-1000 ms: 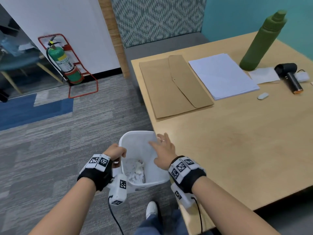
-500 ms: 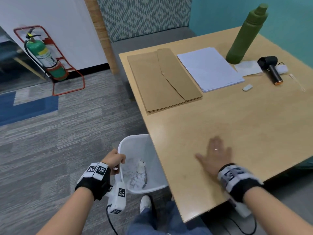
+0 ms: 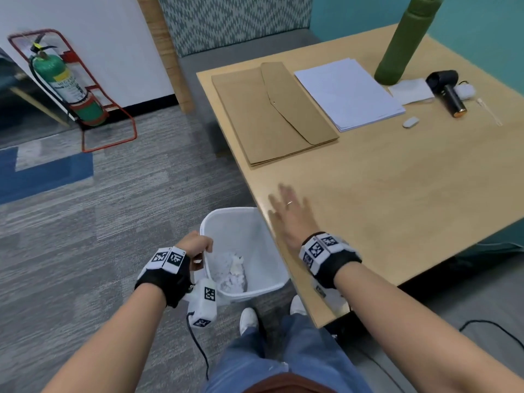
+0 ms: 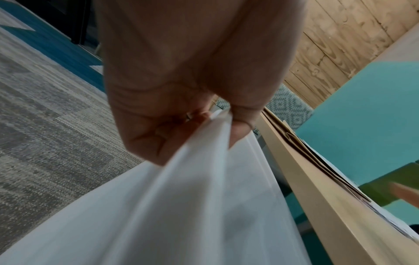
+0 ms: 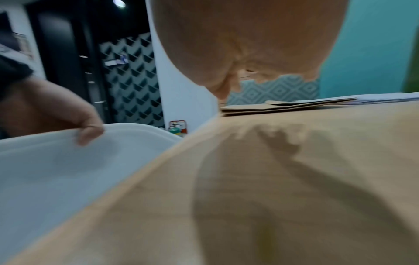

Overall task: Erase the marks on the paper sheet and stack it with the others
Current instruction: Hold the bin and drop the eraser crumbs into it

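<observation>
Two hands worked: the left hand [image 3: 195,246] gripped the white plastic wastebasket's [image 3: 263,287] rim, the right hand [image 3: 292,219] lay flat, fingers spread, on the wooden counter [image 3: 397,194]. The stack of white paper sheets [image 3: 348,92] sat far back.

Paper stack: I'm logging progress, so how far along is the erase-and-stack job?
Done, apparently: the paper stack lies squared, the eraser set down beside it; no loose sheet on the table. In hand: the left hand grips the white bin at the table edge, while the right hand lies flat near that edge, seemingly sweeping crumbs. Left: setting the bin down.
</observation>
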Motion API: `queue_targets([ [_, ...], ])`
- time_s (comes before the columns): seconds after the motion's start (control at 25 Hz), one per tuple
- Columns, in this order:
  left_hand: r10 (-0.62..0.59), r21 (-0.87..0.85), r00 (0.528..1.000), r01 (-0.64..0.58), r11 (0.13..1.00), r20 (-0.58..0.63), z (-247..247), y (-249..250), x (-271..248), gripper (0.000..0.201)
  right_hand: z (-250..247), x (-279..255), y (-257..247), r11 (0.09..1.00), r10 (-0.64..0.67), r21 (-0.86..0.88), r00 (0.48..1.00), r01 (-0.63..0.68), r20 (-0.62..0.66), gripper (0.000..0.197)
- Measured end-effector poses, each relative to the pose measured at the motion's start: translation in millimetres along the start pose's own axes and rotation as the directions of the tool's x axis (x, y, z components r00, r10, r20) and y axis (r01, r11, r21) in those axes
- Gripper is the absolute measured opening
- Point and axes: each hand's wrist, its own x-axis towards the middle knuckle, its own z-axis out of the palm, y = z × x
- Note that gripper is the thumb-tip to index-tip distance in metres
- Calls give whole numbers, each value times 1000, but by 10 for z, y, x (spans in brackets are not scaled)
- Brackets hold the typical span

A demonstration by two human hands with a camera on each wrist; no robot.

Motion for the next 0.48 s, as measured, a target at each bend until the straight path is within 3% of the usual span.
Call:
queue_targets([
  [0.04, 11, 12, 1000, -11, 1000, 9, 0, 9, -1, 19, -15, 6, 119, 986, 167, 10, 985, -167, -43, 54],
  [0.08, 19, 23, 1000, -19, 1000, 17, 4, 19, -15, 19, -5, -16, 190, 931, 361, 79, 932, -357, -42, 62],
  [0.12, 23, 32, 999, -24, 999, 23, 9, 21, -20, 19, 10, -72, 183, 839, 523, 161, 852, -519, 24, 70],
  [0.16, 28, 36, 999, -29, 999, 30, 11, 16, -30, 19, 60, -143, 86, 771, 598, 193, 794, -606, 104, 75],
  [0.2, 35, 32, 999, -36, 999, 35, 14, 4, -22, 19, 168, -205, -73, 783, 575, 184, 805, -594, 148, 78],
  [0.24, 35, 24, 998, -36, 999, 42, 19, -16, -19, 19, 324, -266, -282, 858, 458, 166, 871, -485, 178, 77],
  [0.28, 36, 10, 998, -37, 999, 48, 6, -39, -3, 19, 485, -300, -526, 935, 258, 182, 936, -304, 238, 73],
  [0.32, 35, -5, 998, -35, 999, 56, -20, -61, 7, 19, 587, -335, -786, 963, 48, 234, 941, -133, 336, 66],
  [0.4, 35, -43, 997, -32, 999, 72, -93, -103, 11, 17, 686, -352, -1152, 953, -200, 298, 857, 57, 474, 49],
  [0.44, 36, -64, 996, -31, 997, 77, -140, -114, 11, 15, 667, -288, -1202, 950, -216, 299, 879, 89, 425, 40],
  [0.48, 35, -85, 996, -28, 996, 82, -186, -123, 9, 13, 640, -202, -1188, 951, -181, 296, 932, 85, 313, 34],
])
